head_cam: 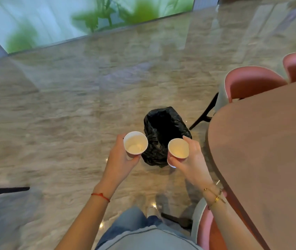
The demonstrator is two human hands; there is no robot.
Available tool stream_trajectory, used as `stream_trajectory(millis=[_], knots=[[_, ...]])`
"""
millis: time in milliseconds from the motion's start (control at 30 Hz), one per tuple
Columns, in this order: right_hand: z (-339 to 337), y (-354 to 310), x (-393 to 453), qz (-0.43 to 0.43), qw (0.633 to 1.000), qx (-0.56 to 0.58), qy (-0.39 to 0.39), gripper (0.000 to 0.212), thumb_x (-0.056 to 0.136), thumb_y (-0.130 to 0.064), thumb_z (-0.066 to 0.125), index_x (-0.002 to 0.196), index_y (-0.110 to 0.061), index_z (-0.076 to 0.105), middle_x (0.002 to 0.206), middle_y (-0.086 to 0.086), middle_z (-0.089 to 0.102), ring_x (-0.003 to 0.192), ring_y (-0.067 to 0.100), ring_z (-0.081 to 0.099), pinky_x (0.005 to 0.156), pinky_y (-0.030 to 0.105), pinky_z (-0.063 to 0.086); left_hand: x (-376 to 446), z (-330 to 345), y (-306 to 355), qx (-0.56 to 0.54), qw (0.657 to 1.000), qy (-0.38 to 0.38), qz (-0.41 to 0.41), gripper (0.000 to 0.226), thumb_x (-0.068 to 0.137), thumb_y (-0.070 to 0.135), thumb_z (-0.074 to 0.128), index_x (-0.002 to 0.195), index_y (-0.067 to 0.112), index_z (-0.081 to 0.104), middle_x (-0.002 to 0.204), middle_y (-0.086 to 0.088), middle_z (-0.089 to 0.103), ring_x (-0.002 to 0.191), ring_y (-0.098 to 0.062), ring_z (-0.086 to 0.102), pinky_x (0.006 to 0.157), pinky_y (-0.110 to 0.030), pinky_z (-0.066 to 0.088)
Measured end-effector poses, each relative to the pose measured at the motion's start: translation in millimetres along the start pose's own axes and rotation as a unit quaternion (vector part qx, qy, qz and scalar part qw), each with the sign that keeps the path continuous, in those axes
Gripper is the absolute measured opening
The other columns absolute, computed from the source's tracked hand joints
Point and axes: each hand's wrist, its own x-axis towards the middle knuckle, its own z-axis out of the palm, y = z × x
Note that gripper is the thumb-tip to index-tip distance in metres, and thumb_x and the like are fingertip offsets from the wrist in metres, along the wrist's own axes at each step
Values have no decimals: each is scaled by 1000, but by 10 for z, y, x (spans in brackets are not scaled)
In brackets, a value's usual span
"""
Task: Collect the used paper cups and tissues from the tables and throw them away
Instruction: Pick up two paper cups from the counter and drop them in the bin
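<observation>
1. Black plastic lines the waste bin, which stands on the marble floor and serves as the landmark in the head view, the only view given.
2. Just left of the bin's near rim, the left hand wraps its fingers around a white paper cup, upright, mouth open to the camera; something pale sits at its bottom, too blurred to name.
3. Just right of the bin's near rim, the right hand curls its fingers round a second paper cup, also upright and apparently empty.
4. Both cups hang in front of the bin's opening, not yet over it.
5. Right of the bin stand the brown table and pink chairs; no tissues show anywhere.
6. My judgement: the step in hand is the drop. To do it well, carry each cup forward until it is squarely above the dark opening, lower it close to the liner, then loosen the fingers one hand at a time so neither cup bounces off the rim.
7. Keeping the cups upright until release should stop any dregs spilling on the polished floor.
</observation>
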Motion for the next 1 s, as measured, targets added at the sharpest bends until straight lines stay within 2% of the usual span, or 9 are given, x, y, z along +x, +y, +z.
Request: stream_trajectory(millis=[100, 200, 367, 467, 533, 700, 867, 1000], knots=[[30, 89, 515, 24, 1000, -8, 11, 83, 73, -34, 79, 140, -18, 32, 131, 0, 38, 114, 14, 45, 91, 23, 37, 606, 202, -89, 5, 999, -33, 1, 69, 70, 33, 82, 120, 39, 35, 108, 18, 49, 91, 5, 45, 68, -1, 39], [117, 202, 963, 47, 998, -17, 24, 81, 74, -33, 78, 139, -18, 32, 131, 1, 38, 113, 16, 47, 88, 23, 39, 1173, 406, -224, 13, 997, -70, 0, 70, 69, 34, 83, 118, 41, 34, 112, 16, 50, 97, -3, 50, 64, -5, 40], [333, 446, 1689, 85, 996, -25, 21, 81, 74, -33, 78, 140, -17, 32, 130, 2, 38, 114, 19, 46, 92, 28, 42, 2100, 745, -477, 22, 993, -118, -6, 75, 67, 35, 84, 123, 32, 35, 116, 9, 53, 99, -7, 50, 66, -10, 37], [477, 554, 2150, 118, 992, -27, 23, 80, 74, -33, 78, 139, -18, 33, 130, 3, 38, 114, 20, 47, 95, 33, 44, 2633, 917, -622, 27, 989, -145, -9, 76, 69, 35, 83, 129, 23, 38, 120, 4, 54, 103, -13, 52, 75, -20, 41], [575, 610, 2439, 139, 990, -29, 24, 80, 74, -35, 77, 138, -18, 33, 131, 2, 38, 113, 19, 47, 92, 29, 43, 2956, 1020, -699, 30, 986, -163, -10, 75, 70, 34, 83, 129, 20, 40, 119, 2, 54, 105, -16, 53, 77, -24, 42], [803, 794, 3029, 193, 981, -18, 27, 79, 73, -36, 78, 136, -18, 34, 127, 1, 38, 110, 18, 47, 88, 25, 40, 3623, 1301, -858, 33, 974, -224, 0, 70, 70, 33, 83, 125, 24, 40, 118, 7, 50, 101, -9, 47, 78, -23, 39], [986, 1069, 3320, 268, 963, -13, -17, 85, 74, -34, 77, 142, -15, 29, 141, 5, 34, 126, 22, 41, 100, 32, 39, 4011, 1598, -1026, 28, 956, -291, -13, 70, 70, 26, 83, 126, 22, 43, 121, 5, 51, 112, -17, 52, 84, -23, 39], [987, 1203, 3359, 296, 954, -28, -46, 82, 79, -37, 72, 144, -15, 28, 147, 5, 30, 136, 22, 31, 110, 37, 34, 4118, 1678, -1146, 46, 945, -325, -17, 87, 73, 25, 82, 145, 17, 33, 146, 0, 40, 134, -18, 39, 104, -25, 31]])
